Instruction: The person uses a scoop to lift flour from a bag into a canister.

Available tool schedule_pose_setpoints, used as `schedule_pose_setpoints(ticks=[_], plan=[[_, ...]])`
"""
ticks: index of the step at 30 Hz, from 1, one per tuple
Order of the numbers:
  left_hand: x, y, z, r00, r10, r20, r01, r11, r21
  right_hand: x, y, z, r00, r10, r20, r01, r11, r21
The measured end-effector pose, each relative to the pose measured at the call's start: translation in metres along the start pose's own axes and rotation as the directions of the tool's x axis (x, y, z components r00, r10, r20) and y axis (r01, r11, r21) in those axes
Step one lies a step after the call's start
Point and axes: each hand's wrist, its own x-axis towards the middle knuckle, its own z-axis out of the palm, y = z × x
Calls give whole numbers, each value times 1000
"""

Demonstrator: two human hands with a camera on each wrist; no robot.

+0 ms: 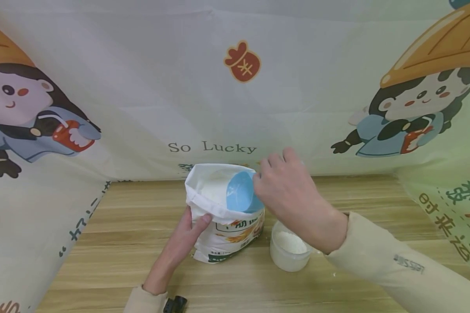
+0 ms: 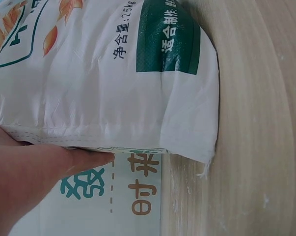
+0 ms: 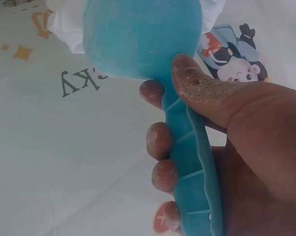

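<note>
A white printed flour bag (image 1: 227, 234) stands on the table with its mouth unfolded, and white flour (image 1: 213, 191) shows inside. My left hand (image 1: 186, 237) grips the bag's left side, thumb on the front, the other fingers mostly hidden. In the left wrist view that hand (image 2: 44, 172) lies along the bag's stitched edge (image 2: 89, 135). My right hand (image 1: 293, 191) holds a blue scoop (image 1: 240, 191) tilted at the right of the bag's mouth. The right wrist view shows floury fingers wrapped round the scoop's ribbed handle (image 3: 187, 152).
A clear tub (image 1: 290, 258) with white powder in it stands right of the bag, below my right wrist. The wooden table (image 1: 141, 217) meets a printed cloth backdrop (image 1: 149, 87) behind and on both sides. Small white specks lie on the wood.
</note>
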Motion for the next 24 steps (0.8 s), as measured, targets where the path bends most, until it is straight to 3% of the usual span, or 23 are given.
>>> schedule_pose_setpoints(ticks=[10, 24], plan=[[0, 1, 1, 1000, 1, -3, -1, 1000, 13, 8, -12, 2, 1000, 7, 28, -5, 998, -62], [0, 1, 0, 1000, 2, -5, -2, 1000, 4, 17, -23, 6, 995, -9, 95, 15, 998, -63]])
